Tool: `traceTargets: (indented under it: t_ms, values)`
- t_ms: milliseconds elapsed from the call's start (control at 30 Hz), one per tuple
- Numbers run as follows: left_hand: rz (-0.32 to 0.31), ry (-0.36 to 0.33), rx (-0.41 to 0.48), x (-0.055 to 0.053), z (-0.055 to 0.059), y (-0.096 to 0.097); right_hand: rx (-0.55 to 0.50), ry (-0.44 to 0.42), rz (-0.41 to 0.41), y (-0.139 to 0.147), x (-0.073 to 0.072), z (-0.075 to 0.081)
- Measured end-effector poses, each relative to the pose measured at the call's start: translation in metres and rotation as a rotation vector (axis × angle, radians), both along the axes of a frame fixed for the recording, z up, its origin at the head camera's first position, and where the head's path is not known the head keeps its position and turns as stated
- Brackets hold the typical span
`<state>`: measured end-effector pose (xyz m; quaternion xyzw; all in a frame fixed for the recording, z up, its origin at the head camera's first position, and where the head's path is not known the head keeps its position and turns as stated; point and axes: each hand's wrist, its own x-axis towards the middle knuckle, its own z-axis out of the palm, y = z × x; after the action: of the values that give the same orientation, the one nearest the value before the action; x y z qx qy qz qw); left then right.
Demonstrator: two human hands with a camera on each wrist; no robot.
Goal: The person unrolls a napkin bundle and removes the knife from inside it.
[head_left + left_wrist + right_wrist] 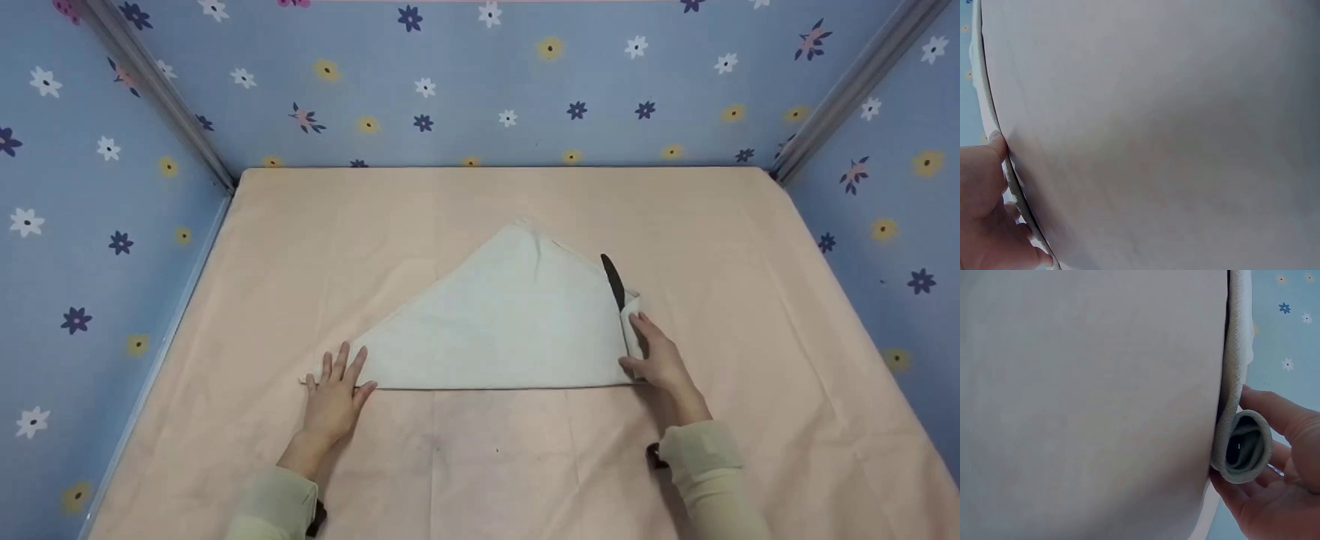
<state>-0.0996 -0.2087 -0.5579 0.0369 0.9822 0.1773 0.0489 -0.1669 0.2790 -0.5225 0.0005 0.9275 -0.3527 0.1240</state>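
Cloth (480, 322), one white piece folded to a peak, lies mid-frame, its right end turned into one roll (634, 337). One black knife-shaped utensil (612, 280) meets the roll's upper end. Two hands: at lower left, the left hand (331, 405) rests on one corner, fingers spread; right of centre, the right hand (661, 365) grips the roll, fingers curled round it. One peach tablecloth (495, 465) lies underneath.

A small booth-like workspace, whether of home or studio not possible to tell, with a wide peach-covered surface (750, 300), a blue flower-patterned far wall (480, 56), similar left wall (60, 187) and right wall (885, 202), grey posts (161, 94) at both far corners
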Motion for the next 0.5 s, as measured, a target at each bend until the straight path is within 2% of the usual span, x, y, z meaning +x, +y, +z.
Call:
traceTargets:
  t_ms: [500]
  values:
    - [0.001,-0.019,0.026,0.0015,0.0022,0.0003,0.037,-0.02,-0.03,0.001,-0.0007,0.0012]
